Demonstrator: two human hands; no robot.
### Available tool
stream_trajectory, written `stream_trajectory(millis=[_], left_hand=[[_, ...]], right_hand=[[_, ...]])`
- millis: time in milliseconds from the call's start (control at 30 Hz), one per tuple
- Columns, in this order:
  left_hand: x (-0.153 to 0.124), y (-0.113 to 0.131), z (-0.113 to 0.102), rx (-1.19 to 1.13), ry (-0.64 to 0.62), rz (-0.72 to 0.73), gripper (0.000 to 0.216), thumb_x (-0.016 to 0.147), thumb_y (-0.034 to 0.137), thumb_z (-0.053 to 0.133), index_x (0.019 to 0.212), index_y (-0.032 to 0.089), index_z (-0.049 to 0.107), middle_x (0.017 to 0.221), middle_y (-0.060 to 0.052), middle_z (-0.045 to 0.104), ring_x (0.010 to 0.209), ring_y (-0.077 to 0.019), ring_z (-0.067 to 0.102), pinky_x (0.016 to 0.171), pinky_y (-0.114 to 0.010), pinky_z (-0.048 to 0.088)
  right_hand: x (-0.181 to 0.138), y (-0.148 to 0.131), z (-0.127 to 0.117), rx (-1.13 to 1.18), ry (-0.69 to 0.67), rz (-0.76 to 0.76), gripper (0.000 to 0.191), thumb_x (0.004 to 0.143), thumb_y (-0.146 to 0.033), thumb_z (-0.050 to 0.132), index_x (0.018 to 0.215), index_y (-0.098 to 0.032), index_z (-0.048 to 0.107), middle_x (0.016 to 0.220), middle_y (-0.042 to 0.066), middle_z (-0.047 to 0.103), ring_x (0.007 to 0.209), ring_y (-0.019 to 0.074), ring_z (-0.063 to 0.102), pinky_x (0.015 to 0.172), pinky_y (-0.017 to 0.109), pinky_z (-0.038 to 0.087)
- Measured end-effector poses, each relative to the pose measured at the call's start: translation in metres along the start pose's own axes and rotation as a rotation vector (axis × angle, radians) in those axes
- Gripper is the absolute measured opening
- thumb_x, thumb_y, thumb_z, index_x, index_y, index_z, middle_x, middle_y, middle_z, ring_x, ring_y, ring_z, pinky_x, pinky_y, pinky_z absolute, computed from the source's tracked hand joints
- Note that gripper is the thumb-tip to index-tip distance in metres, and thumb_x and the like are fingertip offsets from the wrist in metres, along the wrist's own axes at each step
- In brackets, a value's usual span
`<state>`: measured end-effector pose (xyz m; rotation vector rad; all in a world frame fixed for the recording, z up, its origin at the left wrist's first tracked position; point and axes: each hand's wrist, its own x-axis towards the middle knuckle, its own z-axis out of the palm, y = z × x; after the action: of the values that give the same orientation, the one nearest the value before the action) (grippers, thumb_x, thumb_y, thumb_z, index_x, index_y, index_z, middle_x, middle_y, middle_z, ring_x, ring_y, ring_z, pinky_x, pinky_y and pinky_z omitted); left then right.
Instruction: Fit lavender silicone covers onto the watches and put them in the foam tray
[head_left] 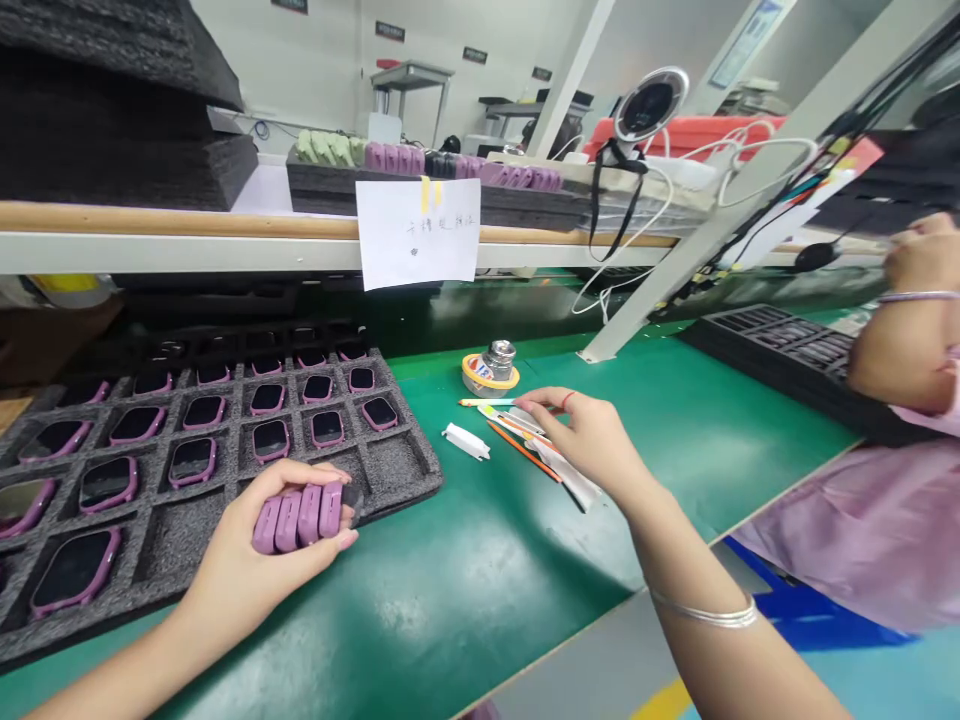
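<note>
My left hand [274, 535] is closed around a row of several purple watch cases [308, 515], held on edge side by side above the front edge of the foam tray [405, 468]. A dark piece shows at the row's right end. Over the green bench, my right hand [589, 440] pinches the end of a thin white stick with a yellow-orange tip [484, 402]. Beneath and beside its fingers lie an orange stick [525, 452] and some flat white pieces. A small white plastic part [466, 441] lies to the left. Purple-framed watches [193, 461] fill many tray pockets.
A metal-topped container [491, 370] with a roll of yellow tape around it stands behind the sticks. A shelf [315, 250] with a taped paper note [420, 232] crosses the back. A slanted post [637, 300] and another person's arm [911, 310] are at right.
</note>
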<state>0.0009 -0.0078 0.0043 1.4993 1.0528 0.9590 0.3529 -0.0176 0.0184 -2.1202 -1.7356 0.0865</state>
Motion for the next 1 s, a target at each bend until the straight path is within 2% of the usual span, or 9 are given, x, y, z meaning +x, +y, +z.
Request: stream_trajectory(millis=[133, 233, 333, 500, 600, 700, 767, 867, 1000], left_hand=[[0.0, 0.002, 0.0, 0.017, 0.006, -0.014, 0.036, 0.071, 0.04, 0.086, 0.097, 0.024, 0.066, 0.12, -0.007, 0.072, 0.089, -0.0246, 0.078, 0.088, -0.039, 0.063], [0.002, -0.002, -0.002, 0.014, -0.011, 0.015, 0.037, 0.07, 0.04, 0.086, 0.097, 0.024, 0.066, 0.119, -0.008, 0.072, 0.087, -0.0254, 0.078, 0.085, -0.039, 0.064], [0.003, -0.005, -0.002, -0.003, -0.007, 0.024, 0.035, 0.071, 0.037, 0.086, 0.097, 0.024, 0.066, 0.12, -0.007, 0.072, 0.088, -0.0249, 0.078, 0.085, -0.038, 0.065], [0.003, -0.006, 0.0, -0.056, -0.056, 0.058, 0.034, 0.07, 0.027, 0.086, 0.096, 0.022, 0.064, 0.116, -0.007, 0.072, 0.086, -0.0227, 0.078, 0.083, -0.038, 0.064], [0.003, -0.005, 0.001, -0.075, -0.079, 0.081, 0.035, 0.07, 0.022, 0.085, 0.097, 0.021, 0.063, 0.114, -0.009, 0.072, 0.091, -0.0228, 0.076, 0.087, -0.04, 0.061], [0.004, -0.003, 0.002, -0.085, -0.078, 0.088, 0.035, 0.068, 0.019, 0.085, 0.097, 0.02, 0.063, 0.114, -0.009, 0.072, 0.098, -0.0238, 0.074, 0.091, -0.041, 0.059], [0.004, -0.002, 0.002, -0.085, -0.075, 0.097, 0.035, 0.068, 0.016, 0.084, 0.096, 0.02, 0.064, 0.112, -0.009, 0.073, 0.102, -0.024, 0.073, 0.093, -0.042, 0.057], [0.004, -0.002, 0.001, -0.076, -0.079, 0.128, 0.037, 0.066, 0.015, 0.086, 0.096, 0.019, 0.065, 0.108, -0.008, 0.074, 0.104, -0.0241, 0.072, 0.097, -0.041, 0.055], [0.003, -0.005, 0.0, -0.165, -0.13, 0.078, 0.037, 0.067, 0.018, 0.087, 0.097, 0.018, 0.063, 0.108, -0.009, 0.074, 0.091, -0.0224, 0.074, 0.088, -0.04, 0.058]], right_hand=[[0.005, 0.017, -0.011, -0.174, -0.157, 0.088, 0.019, 0.097, -0.027, 0.058, 0.091, -0.017, 0.074, 0.083, 0.005, 0.075, 0.082, 0.0202, 0.07, 0.079, 0.038, 0.056], [0.005, 0.02, 0.004, -0.272, -0.232, 0.097, 0.021, 0.098, -0.035, 0.063, 0.103, -0.016, 0.069, 0.1, 0.004, 0.072, 0.089, 0.0174, 0.069, 0.083, 0.038, 0.058], [0.007, 0.021, 0.022, -0.332, -0.24, 0.088, 0.026, 0.098, -0.036, 0.063, 0.114, -0.016, 0.066, 0.113, 0.007, 0.069, 0.095, 0.0186, 0.069, 0.084, 0.039, 0.059], [0.012, 0.019, 0.028, -0.337, -0.147, 0.011, 0.016, 0.099, -0.024, 0.059, 0.102, -0.012, 0.068, 0.098, 0.008, 0.069, 0.084, 0.0181, 0.068, 0.076, 0.036, 0.057], [0.01, 0.003, 0.021, -0.28, 0.012, -0.046, 0.029, 0.099, -0.015, 0.042, 0.115, -0.007, 0.066, 0.108, 0.02, 0.065, 0.08, 0.0242, 0.068, 0.068, 0.039, 0.054], [-0.006, -0.031, 0.018, -0.144, 0.112, -0.19, 0.033, 0.101, -0.024, 0.039, 0.124, -0.016, 0.062, 0.108, 0.015, 0.066, 0.084, 0.0248, 0.068, 0.071, 0.037, 0.054], [-0.023, -0.058, 0.021, 0.085, 0.075, -0.439, 0.026, 0.103, -0.027, 0.039, 0.108, -0.022, 0.064, 0.091, 0.007, 0.069, 0.077, 0.0197, 0.068, 0.068, 0.029, 0.053], [-0.041, -0.09, 0.029, 0.314, -0.198, -0.739, 0.031, 0.106, -0.03, 0.036, 0.085, -0.024, 0.058, 0.069, 0.0, 0.065, 0.055, 0.0143, 0.06, 0.052, 0.024, 0.045], [-0.041, -0.104, 0.025, 0.187, -0.241, -0.648, 0.043, 0.108, -0.04, 0.029, 0.075, -0.024, 0.051, 0.053, -0.003, 0.058, 0.044, 0.0151, 0.054, 0.045, 0.025, 0.039]])
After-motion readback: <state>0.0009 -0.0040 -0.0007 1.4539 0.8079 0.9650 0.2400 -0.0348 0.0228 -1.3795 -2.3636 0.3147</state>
